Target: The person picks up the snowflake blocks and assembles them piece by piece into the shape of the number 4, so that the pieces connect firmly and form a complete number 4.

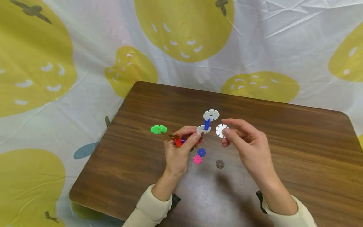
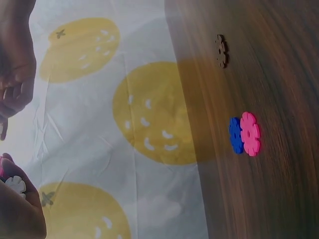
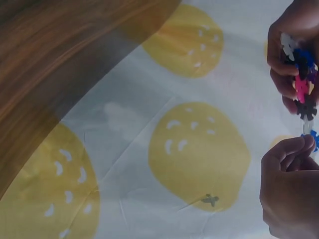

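Looks like mid-build: left hand [image 1: 181,148] grips the chain of snapped-together discs [image 1: 202,127] above the table's [image 1: 283,126] middle, right hand [image 1: 241,138] pinches a white disc [image 1: 221,130] just right of it, which I'd guess needs its slot lined up.

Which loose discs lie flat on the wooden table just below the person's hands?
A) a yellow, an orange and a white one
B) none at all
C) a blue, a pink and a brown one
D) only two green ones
C: in the head view a blue disc, a pink disc and a brown disc lie on the table near the hands.
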### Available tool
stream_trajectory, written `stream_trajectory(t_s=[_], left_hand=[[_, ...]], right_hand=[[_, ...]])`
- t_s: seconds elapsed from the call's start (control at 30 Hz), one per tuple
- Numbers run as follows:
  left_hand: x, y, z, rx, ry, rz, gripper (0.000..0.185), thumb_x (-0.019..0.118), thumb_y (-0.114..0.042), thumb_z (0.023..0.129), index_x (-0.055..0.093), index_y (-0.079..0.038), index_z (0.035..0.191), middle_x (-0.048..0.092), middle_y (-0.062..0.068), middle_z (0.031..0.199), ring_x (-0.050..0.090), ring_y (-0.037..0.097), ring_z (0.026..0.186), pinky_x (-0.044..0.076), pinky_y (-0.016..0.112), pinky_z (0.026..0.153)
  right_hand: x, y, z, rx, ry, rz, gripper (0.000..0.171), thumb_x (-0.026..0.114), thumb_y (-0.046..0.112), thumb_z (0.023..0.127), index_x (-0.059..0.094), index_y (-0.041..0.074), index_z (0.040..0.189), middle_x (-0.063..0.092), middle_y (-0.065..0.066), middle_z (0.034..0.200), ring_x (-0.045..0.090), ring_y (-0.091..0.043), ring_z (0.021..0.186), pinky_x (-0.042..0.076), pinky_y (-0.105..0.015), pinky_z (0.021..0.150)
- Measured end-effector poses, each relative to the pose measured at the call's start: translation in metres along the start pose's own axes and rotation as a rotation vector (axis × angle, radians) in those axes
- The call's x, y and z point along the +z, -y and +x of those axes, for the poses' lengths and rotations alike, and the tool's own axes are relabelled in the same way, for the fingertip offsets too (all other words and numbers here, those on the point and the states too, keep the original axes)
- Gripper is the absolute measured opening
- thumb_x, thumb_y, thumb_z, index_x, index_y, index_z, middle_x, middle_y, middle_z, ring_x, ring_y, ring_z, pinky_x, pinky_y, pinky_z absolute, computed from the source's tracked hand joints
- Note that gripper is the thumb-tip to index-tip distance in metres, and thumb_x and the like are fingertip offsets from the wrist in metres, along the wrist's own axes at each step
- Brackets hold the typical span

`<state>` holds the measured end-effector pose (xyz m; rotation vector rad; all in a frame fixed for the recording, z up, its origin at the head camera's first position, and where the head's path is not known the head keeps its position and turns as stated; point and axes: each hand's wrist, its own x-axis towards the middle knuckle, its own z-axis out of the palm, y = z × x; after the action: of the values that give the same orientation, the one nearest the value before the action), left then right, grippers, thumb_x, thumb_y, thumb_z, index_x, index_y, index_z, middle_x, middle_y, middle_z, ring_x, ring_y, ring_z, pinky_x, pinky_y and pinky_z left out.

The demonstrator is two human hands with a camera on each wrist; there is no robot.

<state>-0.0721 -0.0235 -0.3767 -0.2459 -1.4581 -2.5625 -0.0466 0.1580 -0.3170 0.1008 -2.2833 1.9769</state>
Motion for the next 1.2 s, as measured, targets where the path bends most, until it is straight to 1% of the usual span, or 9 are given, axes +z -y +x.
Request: stream_trajectory(t_s=[0.13,0.23,0.27,0.37,0.47,0.73,0.8,1.0,1.2], left_hand=[[0.001,0.002,-0.001,0.005,0.006,-0.010,0.015,0.074,0.001,0.087,0.078,-0.013,0.090,0.077,-0.004,0.089,0.072,0.008,0.071,0.060,0.019,0.063],[0.001,0.003,-0.002,0.008,0.007,-0.010,0.007,0.075,0.000,0.087,0.077,-0.005,0.090,0.077,-0.004,0.089,0.072,0.008,0.071,0.060,0.019,0.064],[0.001,0.004,-0.002,0.009,0.008,-0.008,0.004,0.075,0.000,0.087,0.075,0.000,0.090,0.077,-0.004,0.089,0.072,0.008,0.071,0.060,0.019,0.064],[0.001,0.005,-0.002,0.017,0.013,0.002,0.019,0.075,0.000,0.087,0.067,0.016,0.093,0.077,-0.004,0.091,0.072,0.008,0.073,0.060,0.019,0.065],[0.001,0.006,-0.002,0.018,0.021,0.016,0.027,0.074,0.001,0.087,0.061,0.023,0.096,0.077,-0.005,0.091,0.072,0.007,0.073,0.059,0.018,0.065],[0.000,0.005,-0.003,-0.002,0.030,0.073,0.024,0.072,0.003,0.087,0.063,0.023,0.097,0.077,-0.007,0.090,0.070,0.006,0.074,0.060,0.018,0.067],[0.000,0.006,-0.004,-0.009,0.043,0.088,0.023,0.072,0.002,0.088,0.064,0.022,0.098,0.076,-0.008,0.088,0.070,0.006,0.074,0.060,0.019,0.068],[-0.002,0.008,-0.004,-0.022,0.079,0.115,0.022,0.072,-0.001,0.090,0.067,0.018,0.099,0.076,-0.008,0.084,0.072,0.007,0.075,0.062,0.021,0.070],[-0.004,0.010,-0.003,-0.017,0.065,0.105,0.021,0.071,0.002,0.089,0.066,0.019,0.099,0.076,-0.007,0.085,0.071,0.007,0.073,0.061,0.020,0.067]], right_hand=[[0.004,-0.003,0.000,0.033,-0.005,0.013,0.025,0.067,0.016,0.101,0.071,0.003,0.122,0.075,-0.001,0.075,0.074,-0.016,0.071,0.062,-0.025,0.081],[0.007,-0.006,0.001,0.053,0.009,0.043,0.023,0.066,0.016,0.101,0.070,0.003,0.120,0.075,-0.001,0.073,0.074,-0.017,0.071,0.061,-0.025,0.085],[0.008,-0.007,0.001,0.057,0.020,0.066,0.023,0.066,0.015,0.102,0.069,0.001,0.120,0.075,-0.001,0.073,0.073,-0.017,0.070,0.061,-0.027,0.084],[0.011,-0.009,0.002,0.064,0.049,0.143,0.022,0.064,0.011,0.102,0.068,-0.003,0.119,0.075,-0.002,0.074,0.072,-0.016,0.070,0.063,-0.030,0.082],[0.013,-0.010,0.003,0.077,0.065,0.213,0.022,0.063,0.009,0.102,0.066,-0.006,0.118,0.075,-0.002,0.075,0.071,-0.015,0.069,0.063,-0.032,0.079],[0.014,-0.012,0.006,0.211,0.075,0.322,0.014,0.064,0.011,0.102,0.067,0.001,0.111,0.075,-0.001,0.078,0.069,-0.011,0.068,0.063,-0.031,0.073],[0.014,-0.012,0.007,0.235,0.081,0.335,0.013,0.065,0.011,0.101,0.068,0.002,0.109,0.074,0.000,0.079,0.069,-0.011,0.068,0.063,-0.030,0.072],[0.012,-0.013,0.008,0.265,0.098,0.344,0.010,0.067,0.012,0.100,0.070,0.004,0.106,0.075,0.000,0.082,0.069,-0.011,0.067,0.064,-0.030,0.072],[0.012,-0.013,0.009,0.279,0.123,0.343,0.015,0.066,0.015,0.101,0.068,0.003,0.111,0.073,0.000,0.082,0.069,-0.011,0.069,0.064,-0.030,0.074]])
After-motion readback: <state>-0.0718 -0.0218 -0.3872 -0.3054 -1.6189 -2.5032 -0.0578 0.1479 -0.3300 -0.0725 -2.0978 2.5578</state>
